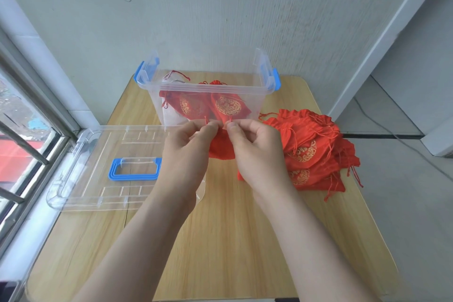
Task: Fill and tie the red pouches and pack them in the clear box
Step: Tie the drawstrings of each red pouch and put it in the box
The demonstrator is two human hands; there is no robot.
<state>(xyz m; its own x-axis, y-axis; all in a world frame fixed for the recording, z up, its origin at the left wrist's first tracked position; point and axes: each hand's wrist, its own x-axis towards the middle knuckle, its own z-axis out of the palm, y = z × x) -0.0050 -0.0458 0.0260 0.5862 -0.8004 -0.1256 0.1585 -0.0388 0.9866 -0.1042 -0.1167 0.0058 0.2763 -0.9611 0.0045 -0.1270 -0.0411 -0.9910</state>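
A red pouch (pixel 220 147) hangs between my hands above the table's middle, mostly hidden behind them. My left hand (pixel 186 149) pinches one red drawstring end at the pouch's top. My right hand (pixel 255 152) pinches the other end, close beside it. Behind them stands the clear box (pixel 245 89) with blue latches, open, holding red pouches with gold emblems (pixel 226 105). A pile of flat red pouches (pixel 313 152) lies on the table to the right of my right hand.
The clear lid (pixel 98 154) with a blue handle lies flat at the left, overhanging the wooden table (pixel 220 240) toward the window sill. A window with bars runs along the left. A wall stands close behind the box.
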